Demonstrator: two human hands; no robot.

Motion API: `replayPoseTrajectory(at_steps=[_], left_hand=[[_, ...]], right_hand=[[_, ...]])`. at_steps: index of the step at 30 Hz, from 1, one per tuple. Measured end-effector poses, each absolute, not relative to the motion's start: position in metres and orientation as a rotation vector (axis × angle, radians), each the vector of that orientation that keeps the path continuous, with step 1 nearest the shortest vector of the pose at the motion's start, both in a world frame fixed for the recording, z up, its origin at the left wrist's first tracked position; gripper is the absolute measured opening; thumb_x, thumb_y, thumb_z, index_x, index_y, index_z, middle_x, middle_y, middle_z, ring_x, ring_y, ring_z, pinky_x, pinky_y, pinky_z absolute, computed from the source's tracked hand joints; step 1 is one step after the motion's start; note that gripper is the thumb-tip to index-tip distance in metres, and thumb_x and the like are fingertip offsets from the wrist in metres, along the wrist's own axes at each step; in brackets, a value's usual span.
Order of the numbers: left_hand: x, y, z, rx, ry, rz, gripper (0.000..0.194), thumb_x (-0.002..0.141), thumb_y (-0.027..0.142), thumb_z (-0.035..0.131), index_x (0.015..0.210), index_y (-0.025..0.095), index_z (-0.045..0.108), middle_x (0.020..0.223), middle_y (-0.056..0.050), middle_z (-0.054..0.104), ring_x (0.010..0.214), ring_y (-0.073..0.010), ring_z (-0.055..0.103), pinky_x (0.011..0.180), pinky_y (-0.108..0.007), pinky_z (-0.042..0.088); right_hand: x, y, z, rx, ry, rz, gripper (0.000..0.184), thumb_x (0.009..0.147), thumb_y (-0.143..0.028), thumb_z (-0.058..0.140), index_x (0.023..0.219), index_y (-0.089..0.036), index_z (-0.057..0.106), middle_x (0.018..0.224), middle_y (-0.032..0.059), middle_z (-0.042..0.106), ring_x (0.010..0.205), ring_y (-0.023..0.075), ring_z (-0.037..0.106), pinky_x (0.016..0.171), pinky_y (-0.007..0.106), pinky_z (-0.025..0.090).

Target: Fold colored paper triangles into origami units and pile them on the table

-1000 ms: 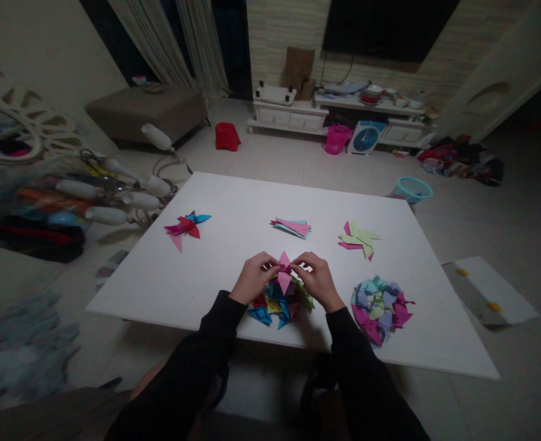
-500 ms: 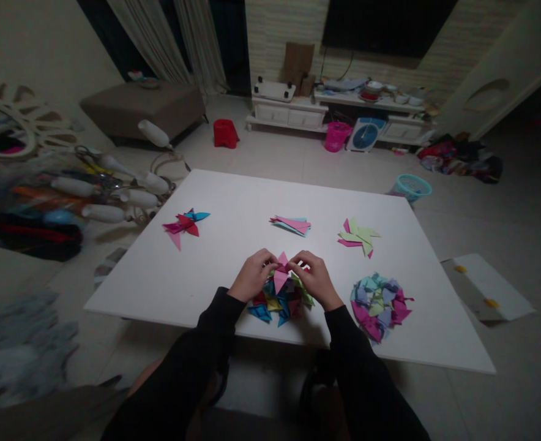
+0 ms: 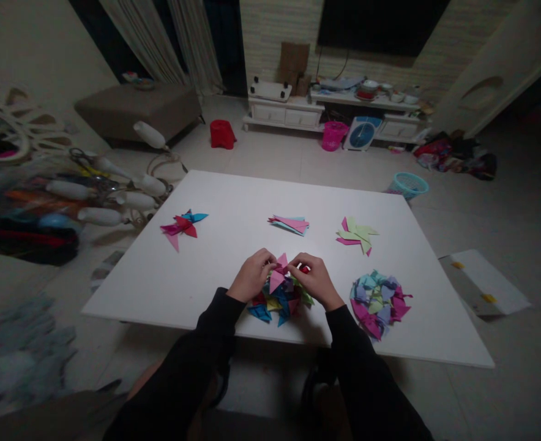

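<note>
Between my hands is a pink folded-paper piece (image 3: 278, 279) with pointed ends, like an origami crane. My left hand (image 3: 253, 274) pinches its left side and my right hand (image 3: 315, 277) pinches its right side. Directly below lies a pile of colourful origami pieces (image 3: 277, 304) in blue, red, yellow, green and purple, partly hidden by my hands. To the right sits a round cluster of origami pieces (image 3: 379, 303) in teal, lilac, green and magenta. Both hands are closed at the fingertips.
The white table (image 3: 234, 202) also bears red and blue origami pieces (image 3: 185, 226) at left, a stack of folded paper strips (image 3: 289, 225) in the middle, and green and pink folded paper (image 3: 357, 235) at right. A teal basket (image 3: 409, 185) stands beyond the far right corner.
The pink paper piece has tilted slightly, its lower point now leaning a little left. My hands keep nearly the same place and pinch. The view has shifted a little.
</note>
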State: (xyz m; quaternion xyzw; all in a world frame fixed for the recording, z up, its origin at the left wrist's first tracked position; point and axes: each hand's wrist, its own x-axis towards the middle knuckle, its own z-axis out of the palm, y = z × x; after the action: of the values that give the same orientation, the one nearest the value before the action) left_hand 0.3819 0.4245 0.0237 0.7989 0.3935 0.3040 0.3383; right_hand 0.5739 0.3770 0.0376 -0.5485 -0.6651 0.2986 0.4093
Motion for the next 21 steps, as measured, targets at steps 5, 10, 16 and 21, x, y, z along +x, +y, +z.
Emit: replayPoseTrajectory(at_steps=[5,10,16,21], left_hand=[[0.3797,0.4255,0.0242,2.095,1.023,0.795,0.012,0.09,0.013,0.054,0.08,0.018,0.058,0.085,-0.003,0.059,0.082,-0.0177,0.057,0.075,-0.03,0.044],[0.3794,0.4242,0.0241,2.089,1.03,0.802,0.012,0.091,0.014,0.055,0.08,0.018,0.059,0.085,-0.003,0.06,0.083,-0.0177,0.058,0.075,-0.03,0.044],[0.3805,0.4241,0.0234,2.101,1.026,0.788,0.011,0.09,0.014,0.054,0.081,0.018,0.06,0.085,-0.004,0.06,0.082,-0.0177,0.058,0.075,-0.03,0.045],[0.3809,0.4242,0.0246,2.125,1.022,0.788,0.011,0.091,0.017,0.057,0.082,0.018,0.062,0.085,-0.004,0.061,0.081,-0.0173,0.058,0.075,-0.03,0.045]], right_hand=[[0.5779,0.3743,0.037,-1.402,-1.655,0.699,0.013,0.086,-0.022,0.064,0.074,-0.02,0.07,0.075,0.0017,0.068,0.073,0.0157,0.061,0.067,0.028,0.046],[0.5781,0.3731,0.0378,-1.388,-1.636,0.684,0.009,0.086,-0.025,0.066,0.08,-0.02,0.071,0.081,0.003,0.069,0.076,0.0169,0.063,0.068,0.029,0.047],[0.5763,0.3743,0.0355,-1.396,-1.682,0.681,0.008,0.085,-0.026,0.067,0.08,-0.021,0.069,0.08,0.003,0.068,0.074,0.0166,0.062,0.066,0.028,0.047],[0.5784,0.3747,0.0335,-1.412,-1.696,0.657,0.013,0.087,-0.023,0.065,0.075,-0.021,0.069,0.076,0.0017,0.068,0.07,0.0152,0.06,0.068,0.029,0.046]])
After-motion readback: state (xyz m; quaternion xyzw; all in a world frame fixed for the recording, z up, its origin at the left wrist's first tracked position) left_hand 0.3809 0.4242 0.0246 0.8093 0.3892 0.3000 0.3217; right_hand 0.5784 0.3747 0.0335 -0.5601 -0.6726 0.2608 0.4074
